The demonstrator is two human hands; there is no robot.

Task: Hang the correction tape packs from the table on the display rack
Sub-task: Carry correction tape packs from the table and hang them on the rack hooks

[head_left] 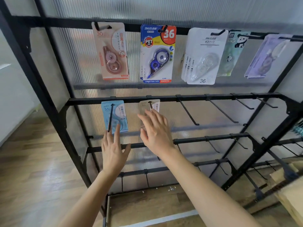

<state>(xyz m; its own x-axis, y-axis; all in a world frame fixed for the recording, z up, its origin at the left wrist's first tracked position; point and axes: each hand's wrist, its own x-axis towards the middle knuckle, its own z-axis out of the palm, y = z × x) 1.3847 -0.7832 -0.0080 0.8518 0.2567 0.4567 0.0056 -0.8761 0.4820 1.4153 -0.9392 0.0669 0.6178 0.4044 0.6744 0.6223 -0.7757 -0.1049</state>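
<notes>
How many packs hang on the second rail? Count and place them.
2. A blue pack on the leftmost hook, by the left hand; a pale pack on the next hook, partly behind the right hand. More may hide behind.

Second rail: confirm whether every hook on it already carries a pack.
No: only the blue pack and the pale pack hang there; hooks to their right are bare.

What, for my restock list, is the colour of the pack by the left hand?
The pack is light blue, head view.
</notes>
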